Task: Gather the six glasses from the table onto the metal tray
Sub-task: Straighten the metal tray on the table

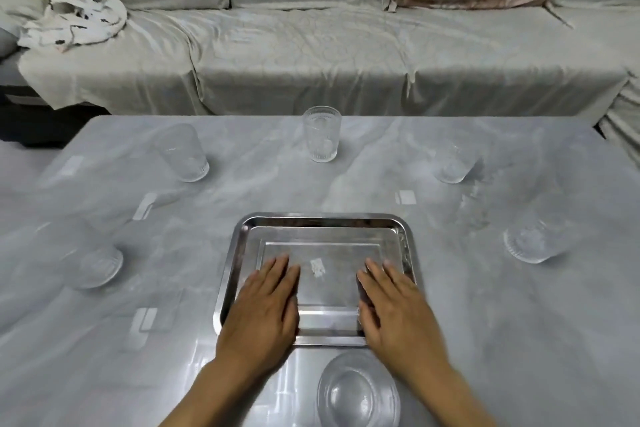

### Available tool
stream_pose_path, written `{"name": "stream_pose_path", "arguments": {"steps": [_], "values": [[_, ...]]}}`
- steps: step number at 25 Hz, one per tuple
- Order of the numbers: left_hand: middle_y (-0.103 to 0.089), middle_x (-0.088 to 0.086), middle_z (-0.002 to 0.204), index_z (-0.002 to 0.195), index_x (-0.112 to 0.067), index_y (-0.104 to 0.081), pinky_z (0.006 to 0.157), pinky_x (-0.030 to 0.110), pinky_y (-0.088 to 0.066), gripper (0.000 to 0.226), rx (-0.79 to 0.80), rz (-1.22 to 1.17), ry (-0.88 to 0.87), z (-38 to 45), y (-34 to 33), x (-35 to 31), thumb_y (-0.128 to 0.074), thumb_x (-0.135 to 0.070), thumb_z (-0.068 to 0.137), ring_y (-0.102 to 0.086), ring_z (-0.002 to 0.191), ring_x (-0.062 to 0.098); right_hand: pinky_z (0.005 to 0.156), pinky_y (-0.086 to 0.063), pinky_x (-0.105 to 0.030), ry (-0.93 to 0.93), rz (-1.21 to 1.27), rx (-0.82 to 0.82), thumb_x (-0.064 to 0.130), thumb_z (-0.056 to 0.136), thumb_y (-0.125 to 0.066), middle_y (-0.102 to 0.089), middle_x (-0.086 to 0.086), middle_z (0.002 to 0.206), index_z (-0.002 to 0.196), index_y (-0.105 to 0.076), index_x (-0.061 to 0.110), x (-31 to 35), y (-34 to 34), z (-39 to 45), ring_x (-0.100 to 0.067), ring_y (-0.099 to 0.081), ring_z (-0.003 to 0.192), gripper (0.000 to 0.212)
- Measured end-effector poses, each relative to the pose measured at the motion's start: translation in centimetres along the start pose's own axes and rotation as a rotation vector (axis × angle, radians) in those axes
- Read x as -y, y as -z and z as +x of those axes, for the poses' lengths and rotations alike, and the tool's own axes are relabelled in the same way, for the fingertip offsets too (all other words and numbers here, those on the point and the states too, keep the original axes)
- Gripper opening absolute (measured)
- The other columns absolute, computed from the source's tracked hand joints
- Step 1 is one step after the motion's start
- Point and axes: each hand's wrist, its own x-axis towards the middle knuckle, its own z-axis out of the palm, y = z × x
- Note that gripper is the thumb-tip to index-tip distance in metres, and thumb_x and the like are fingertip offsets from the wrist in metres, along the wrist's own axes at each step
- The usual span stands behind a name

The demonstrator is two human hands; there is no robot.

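The shiny metal tray (320, 222) lies flat on the tabletop (485, 322) with nothing in it. Six clear glasses stand around it: one behind (321, 134), two on the left (183, 154) (91, 255), two on the right (453, 163) (533, 239), and one in front (358, 390).

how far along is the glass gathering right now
Nothing is done: the metal tray holds no glasses. Both the left hand and the right hand lie flat on it, holding nothing. All six glasses remain on the table, the nearest glass between the wrists.
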Motion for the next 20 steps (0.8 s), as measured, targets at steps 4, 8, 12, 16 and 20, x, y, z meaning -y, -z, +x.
{"name": "stream_pose_path", "arguments": {"steps": [4, 8, 12, 16, 20], "values": [[-0.054, -0.001, 0.131, 0.131, -0.025, -0.051, 0.096, 0.034, -0.04, 0.042, -0.08, 0.085, -0.02, -0.5, 1.2, -1.2, -0.037, -0.032, 0.092, -0.049, 0.117, 0.022, 0.098, -0.046, -0.037, 0.024, -0.012, -0.028, 0.028, 0.086, -0.049, -0.059, 0.001, 0.118, 0.112, -0.061, 0.02, 0.5, 1.7, 0.2, -0.023, -0.053, 0.11, 0.03], [-0.053, 0.004, 0.131, 0.131, -0.021, -0.051, 0.098, 0.039, -0.04, 0.045, -0.052, 0.098, -0.001, -0.7, 1.9, -1.5, -0.034, -0.031, 0.091, -0.048, 0.115, 0.027, 0.098, -0.04, -0.032, 0.019, -0.01, 0.003, 0.028, 0.089, -0.042, -0.054, 0.001, 0.125, 0.119, -0.057, 0.02, 1.2, 2.5, -0.2, -0.02, -0.049, 0.112, 0.034], [-0.051, 0.005, 0.131, 0.132, -0.022, -0.048, 0.094, 0.039, -0.039, 0.04, -0.049, 0.085, -0.015, -0.5, 1.6, -1.3, -0.038, -0.028, 0.094, -0.048, 0.111, 0.028, 0.099, -0.039, -0.033, 0.005, -0.011, 0.05, 0.027, 0.094, -0.042, -0.05, 0.0, 0.133, 0.13, -0.052, 0.022, 0.8, 2.4, -0.2, -0.022, -0.049, 0.114, 0.037], [-0.051, 0.005, 0.128, 0.128, -0.021, -0.048, 0.091, 0.039, -0.039, 0.038, -0.041, 0.075, -0.019, -0.5, 1.7, -1.0, -0.036, -0.029, 0.093, -0.048, 0.107, 0.028, 0.104, -0.034, -0.027, -0.097, 0.367, 0.085, 0.007, 0.096, -0.044, -0.05, -0.002, 0.138, 0.128, -0.055, 0.019, 1.6, 4.6, -0.8, -0.019, -0.047, 0.124, 0.036], [-0.054, 0.005, 0.124, 0.125, -0.02, -0.049, 0.089, 0.04, -0.041, 0.037, -0.068, 0.078, -0.033, -0.3, 1.2, -0.6, -0.036, -0.029, 0.091, -0.049, 0.103, 0.028, 0.098, -0.047, -0.027, -0.26, 0.893, 0.196, -0.004, 0.071, -0.054, -0.059, 0.017, 0.129, 0.116, -0.053, 0.053, 2.2, 7.3, -7.5, -0.006, -0.058, 0.118, 0.072]]}}
